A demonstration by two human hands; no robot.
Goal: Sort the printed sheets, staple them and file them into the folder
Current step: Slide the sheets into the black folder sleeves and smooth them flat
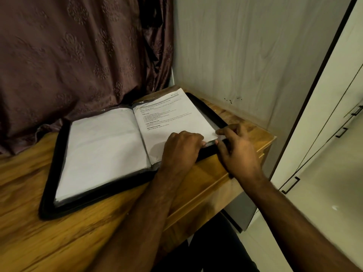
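Filing step, as I judge it: the folder [59, 173] lies open on the desk [29, 232]; the printed sheet [172, 116] rests on its right half. My left hand [180, 152] curls its fingers over the sheet's near edge; my right hand [237, 150] pinches the near right corner. Next I must seat the sheet squarely in its sleeve, I think. The wall [245, 55] crowds the far right; the desk's edge runs just beneath my right hand; open room lies to the left.
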